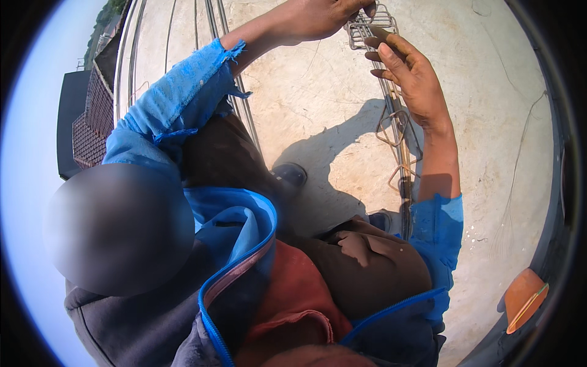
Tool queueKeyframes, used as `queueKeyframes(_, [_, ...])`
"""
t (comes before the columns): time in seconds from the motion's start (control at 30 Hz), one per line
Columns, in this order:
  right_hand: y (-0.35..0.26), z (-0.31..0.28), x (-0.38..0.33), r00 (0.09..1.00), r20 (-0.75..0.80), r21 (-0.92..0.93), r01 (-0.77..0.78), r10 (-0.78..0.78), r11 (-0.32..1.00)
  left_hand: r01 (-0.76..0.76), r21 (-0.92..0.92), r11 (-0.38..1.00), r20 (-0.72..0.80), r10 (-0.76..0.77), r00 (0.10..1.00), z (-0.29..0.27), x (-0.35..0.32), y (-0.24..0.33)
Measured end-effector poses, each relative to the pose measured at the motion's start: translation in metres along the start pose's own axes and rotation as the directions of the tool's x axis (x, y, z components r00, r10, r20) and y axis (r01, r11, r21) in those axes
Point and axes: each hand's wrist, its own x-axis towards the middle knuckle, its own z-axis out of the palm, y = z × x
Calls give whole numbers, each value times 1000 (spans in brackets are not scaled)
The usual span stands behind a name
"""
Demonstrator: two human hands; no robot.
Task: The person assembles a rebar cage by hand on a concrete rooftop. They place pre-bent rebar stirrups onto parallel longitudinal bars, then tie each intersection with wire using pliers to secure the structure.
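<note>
My left hand (321, 19) reaches in at the top, beside a cluster of square bent-wire stirrups (357, 38). Its visible fingers are curled, and the frame's upper edge cuts off part of them; what they pinch cannot be made out. Across from it, my right hand (416, 82) has its fingers apart, stretched over the lower side of the stirrups and the long thin steel rods (404, 183). These rods run down toward my foot. More wire stirrups (397, 125) hang spaced out around them, lower down.
Several long steel bars (246, 116) lie at the left on the pale concrete surface (489, 134). My dark boot (290, 175) stands between them and the stirrup rods. An orange object (524, 296) lies at the lower right. Tiled roofs (92, 131) show beyond the left edge.
</note>
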Motion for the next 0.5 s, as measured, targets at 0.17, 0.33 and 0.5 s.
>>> queueKeyframes(0.17, [-22,34,21,990,-87,278,134,-114,951,86,-7,996,199,-83,977,-2,-38,15])
queueKeyframes(0.33, [-27,61,26,983,-174,308,116,-64,944,154,-45,987,375,-126,919,-28,-58,21])
queueKeyframes(0.5, [-43,74,30,985,-170,256,65,-21,964,85,145,986,578,-154,802,-43,-70,6])
